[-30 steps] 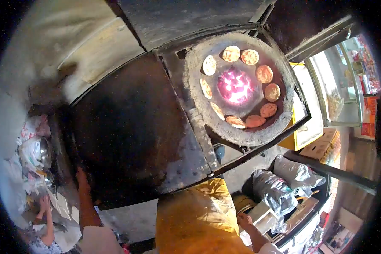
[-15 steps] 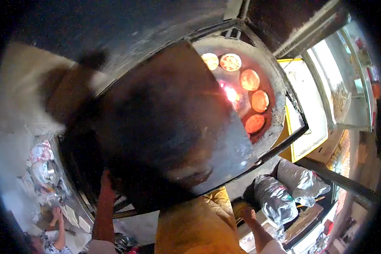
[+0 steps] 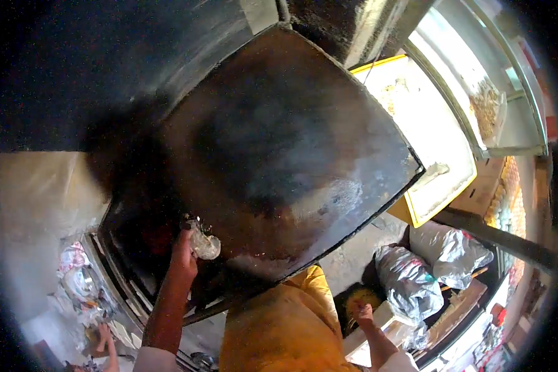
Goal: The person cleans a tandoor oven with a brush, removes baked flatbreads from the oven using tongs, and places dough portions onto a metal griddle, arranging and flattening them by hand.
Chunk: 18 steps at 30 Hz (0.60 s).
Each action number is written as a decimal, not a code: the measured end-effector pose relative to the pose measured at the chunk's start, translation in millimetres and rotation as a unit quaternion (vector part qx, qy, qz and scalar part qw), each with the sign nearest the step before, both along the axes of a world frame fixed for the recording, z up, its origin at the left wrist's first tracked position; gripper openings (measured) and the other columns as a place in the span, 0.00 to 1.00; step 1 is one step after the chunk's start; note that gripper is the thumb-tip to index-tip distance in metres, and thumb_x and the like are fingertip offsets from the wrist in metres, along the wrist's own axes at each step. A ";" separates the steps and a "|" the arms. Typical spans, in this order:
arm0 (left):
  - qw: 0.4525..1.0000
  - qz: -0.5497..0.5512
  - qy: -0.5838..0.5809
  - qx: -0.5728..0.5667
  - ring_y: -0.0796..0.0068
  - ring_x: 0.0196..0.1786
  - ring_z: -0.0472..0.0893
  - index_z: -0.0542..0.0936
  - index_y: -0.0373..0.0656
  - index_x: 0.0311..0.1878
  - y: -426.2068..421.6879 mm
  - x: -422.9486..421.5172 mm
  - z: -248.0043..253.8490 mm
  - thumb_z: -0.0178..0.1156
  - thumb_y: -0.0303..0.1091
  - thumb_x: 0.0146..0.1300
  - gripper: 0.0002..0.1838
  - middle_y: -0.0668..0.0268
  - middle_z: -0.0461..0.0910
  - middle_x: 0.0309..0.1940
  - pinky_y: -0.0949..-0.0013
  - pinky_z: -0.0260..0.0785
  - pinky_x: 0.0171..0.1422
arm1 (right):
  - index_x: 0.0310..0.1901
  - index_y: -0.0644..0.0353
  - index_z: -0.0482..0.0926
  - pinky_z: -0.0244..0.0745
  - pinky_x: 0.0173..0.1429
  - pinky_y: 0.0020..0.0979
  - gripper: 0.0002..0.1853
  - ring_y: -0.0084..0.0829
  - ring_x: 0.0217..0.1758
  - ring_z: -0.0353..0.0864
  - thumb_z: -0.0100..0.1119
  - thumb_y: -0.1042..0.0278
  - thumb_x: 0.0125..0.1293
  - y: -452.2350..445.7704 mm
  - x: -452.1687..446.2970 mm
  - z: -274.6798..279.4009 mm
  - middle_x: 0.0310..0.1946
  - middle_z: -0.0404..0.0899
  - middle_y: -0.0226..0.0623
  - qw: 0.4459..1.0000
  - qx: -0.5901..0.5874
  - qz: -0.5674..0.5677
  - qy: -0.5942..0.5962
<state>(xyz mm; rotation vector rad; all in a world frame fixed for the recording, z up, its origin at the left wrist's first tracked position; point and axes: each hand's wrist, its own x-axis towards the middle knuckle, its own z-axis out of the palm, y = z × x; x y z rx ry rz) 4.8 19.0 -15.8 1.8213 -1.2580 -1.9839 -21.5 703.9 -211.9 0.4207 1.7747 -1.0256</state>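
Left hand (image 3: 183,253) at dark, brown-tinged, grey-streaked cover (image 3: 285,142)

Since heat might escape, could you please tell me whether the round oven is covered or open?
Covered: the dark metal sheet lies across where the oven's mouth showed earlier, and no flames or bread are visible.

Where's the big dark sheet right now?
The big dark sheet fills the middle of the head view, left of the yellow-rimmed container, with the person's left hand at its lower left.
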 end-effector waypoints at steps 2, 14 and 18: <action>0.997 0.049 -0.052 0.017 0.67 0.59 0.76 0.78 0.50 0.61 1.7 -4.4 13.0 0.63 0.51 0.67 0.24 0.68 0.78 0.58 0.60 0.66 0.66 | 0.48 0.63 0.81 0.73 0.35 0.28 0.11 0.23 0.33 0.78 0.62 0.65 0.70 33.2 14.2 -40.0 0.33 0.80 0.29 0.986 0.067 0.153 0.022; 0.993 -0.086 0.004 -0.076 0.70 0.62 0.73 0.71 0.52 0.67 1.2 42.7 34.2 0.62 0.43 0.68 0.25 0.67 0.75 0.62 0.64 0.64 0.68 | 0.49 0.65 0.82 0.76 0.35 0.31 0.15 0.28 0.36 0.82 0.62 0.62 0.69 -54.1 43.4 -26.2 0.33 0.81 0.31 0.964 -0.093 -0.250 -0.001; 0.966 -0.202 0.149 -0.061 0.75 0.54 0.79 0.75 0.44 0.63 16.3 130.3 55.5 0.62 0.36 0.70 0.20 0.64 0.80 0.55 0.71 0.70 0.58 | 0.52 0.66 0.81 0.78 0.35 0.31 0.17 0.30 0.37 0.84 0.61 0.60 0.72 -102.6 98.5 54.9 0.37 0.84 0.35 0.986 -0.019 -0.096 0.137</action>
